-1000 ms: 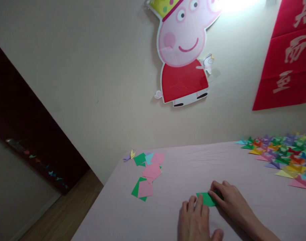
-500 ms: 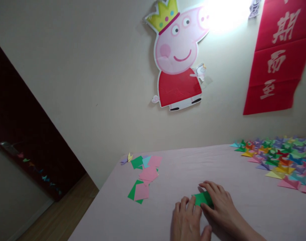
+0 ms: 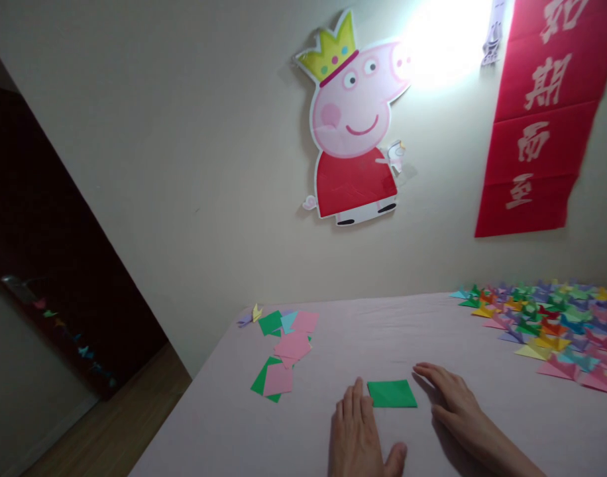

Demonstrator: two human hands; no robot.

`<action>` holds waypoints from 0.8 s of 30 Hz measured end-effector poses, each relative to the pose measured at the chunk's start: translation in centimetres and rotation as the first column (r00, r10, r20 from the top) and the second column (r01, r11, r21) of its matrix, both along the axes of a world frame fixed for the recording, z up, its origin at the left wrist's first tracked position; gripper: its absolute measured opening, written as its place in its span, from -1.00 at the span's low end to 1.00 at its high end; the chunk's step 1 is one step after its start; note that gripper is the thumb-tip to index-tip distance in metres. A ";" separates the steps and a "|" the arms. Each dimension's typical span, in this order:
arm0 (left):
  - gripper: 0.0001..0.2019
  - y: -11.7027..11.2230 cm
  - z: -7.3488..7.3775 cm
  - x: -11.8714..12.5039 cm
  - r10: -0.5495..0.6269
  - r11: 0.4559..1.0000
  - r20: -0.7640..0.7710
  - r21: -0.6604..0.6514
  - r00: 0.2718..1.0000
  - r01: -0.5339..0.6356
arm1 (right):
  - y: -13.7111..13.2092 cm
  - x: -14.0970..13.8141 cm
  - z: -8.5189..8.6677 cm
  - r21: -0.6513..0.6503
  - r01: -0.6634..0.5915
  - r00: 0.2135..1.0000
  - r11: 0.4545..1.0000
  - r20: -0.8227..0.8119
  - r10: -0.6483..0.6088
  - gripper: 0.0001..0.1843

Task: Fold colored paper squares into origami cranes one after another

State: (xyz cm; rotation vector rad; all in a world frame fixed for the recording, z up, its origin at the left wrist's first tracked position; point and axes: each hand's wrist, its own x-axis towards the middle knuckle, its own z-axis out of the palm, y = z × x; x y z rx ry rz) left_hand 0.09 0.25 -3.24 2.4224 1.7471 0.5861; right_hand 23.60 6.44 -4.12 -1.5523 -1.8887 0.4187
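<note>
A green paper rectangle [image 3: 393, 394], apparently folded, lies flat on the pale pink cloth [image 3: 283, 444] in front of me. My left hand [image 3: 356, 430] rests at its left edge, fingers stretched out and close together, thumb apart; the fingertips touch or nearly touch the paper's corner. To the right of the paper, my right hand [image 3: 455, 401] is apart from it, with thumb and fingers extended and nothing held. Farther left lie loose square sheets: a pink sheet [image 3: 278, 379] over a green one, and more pink, green and light blue sheets behind.
Many folded paper figures [image 3: 552, 341] in mixed colours stand in rows at the right. A small yellow and purple folded piece [image 3: 255, 313] sits at the far left corner. Behind the cloth is a wall with a pig cutout [image 3: 356, 179] and a red banner [image 3: 532, 152].
My right hand has let go of the green paper and moved off to the right. My left hand has shifted slightly left, leaving the paper lying flat. The camera view has tilted slightly.
</note>
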 end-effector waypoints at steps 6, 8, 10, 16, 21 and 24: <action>-0.25 1.7 2.3 0.3 0.033 0.997 0.020 0.064 0.999 -0.034 | -0.8 -1.7 3.0 -0.062 -0.104 0.988 0.993 -0.123 0.096 -0.56; -0.28 2.9 3.7 0.5 -0.033 0.996 -0.003 0.079 0.999 0.033 | -1.2 -2.4 4.0 -0.104 -0.155 0.978 0.982 -0.157 0.138 -0.66; -0.31 4.0 4.7 0.6 -0.096 0.986 -0.021 0.132 0.995 0.098 | -1.4 -2.9 4.5 -0.129 -0.235 0.960 0.964 -0.185 0.209 -0.75; -0.60 4.7 4.5 0.7 -0.230 0.914 -0.064 0.327 0.971 0.238 | -1.8 -3.5 4.4 -0.110 -0.305 0.946 0.946 -0.154 0.287 -0.62; -0.84 2.9 4.9 -0.2 -0.234 0.942 -0.085 0.226 0.969 0.247 | -2.2 -3.7 5.7 -0.137 -0.354 0.934 0.925 -0.099 0.343 -0.60; -0.91 2.4 5.1 -0.8 -0.262 0.948 -0.140 0.151 0.955 0.282 | -2.1 -3.0 6.1 -0.174 -0.402 0.915 0.899 -0.118 0.386 -0.54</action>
